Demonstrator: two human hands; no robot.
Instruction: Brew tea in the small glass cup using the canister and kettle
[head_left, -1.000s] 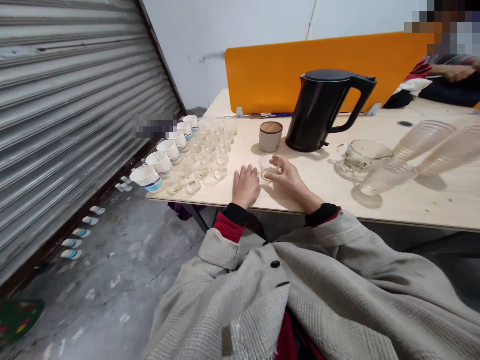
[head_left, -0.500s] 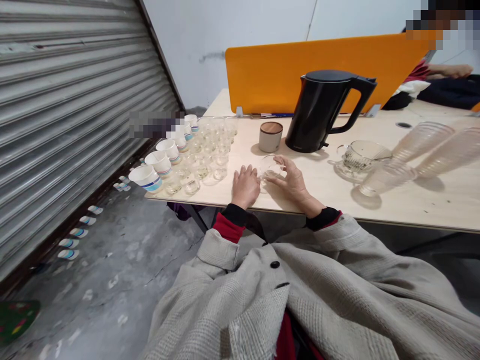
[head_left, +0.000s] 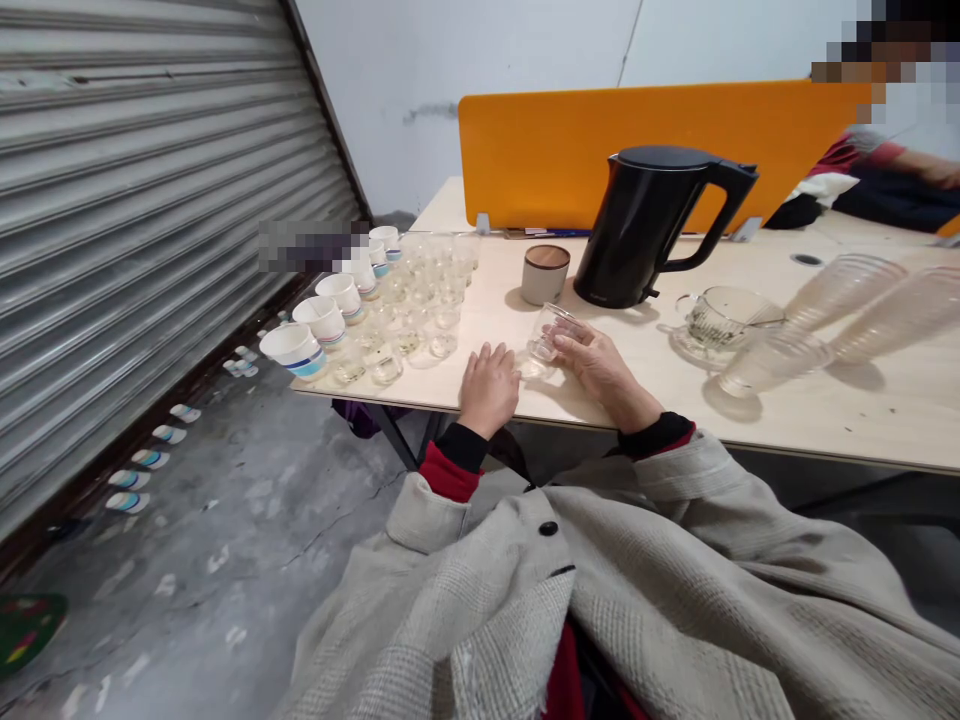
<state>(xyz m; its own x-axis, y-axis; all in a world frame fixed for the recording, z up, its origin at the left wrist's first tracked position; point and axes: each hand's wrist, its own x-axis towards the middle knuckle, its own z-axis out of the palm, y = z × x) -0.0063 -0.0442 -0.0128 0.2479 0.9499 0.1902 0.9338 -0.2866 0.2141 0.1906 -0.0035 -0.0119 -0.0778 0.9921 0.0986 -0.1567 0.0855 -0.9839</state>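
Observation:
My right hand (head_left: 604, 376) is closed around a small clear cup (head_left: 543, 338), tilted to the left close above the table. What is inside the cup is too faint to make out. My left hand (head_left: 489, 390) lies flat, palm down, by the table's front edge, just left of the cup, fingers stretched out and holding nothing. Beyond the cup stands a grey canister (head_left: 544, 282) with a wooden lid. Rows of clear cups (head_left: 409, 342), some with pale liquid and bits of leaf, are to the left of my left hand.
A line of white paper cups (head_left: 319, 320) runs along the table's left side. Right of the canister stand a black kettle (head_left: 637, 230) and a glass cup with leaves (head_left: 727, 318). Stacked clear cups (head_left: 847, 290) lie farther right. An orange divider (head_left: 540, 160) crosses behind; a person's arm (head_left: 911, 163) is beyond.
My right hand has tipped the clear cup from nearly upright to a leftward tilt and turned with it. My left hand stays flat on the table. The view has shifted slightly.

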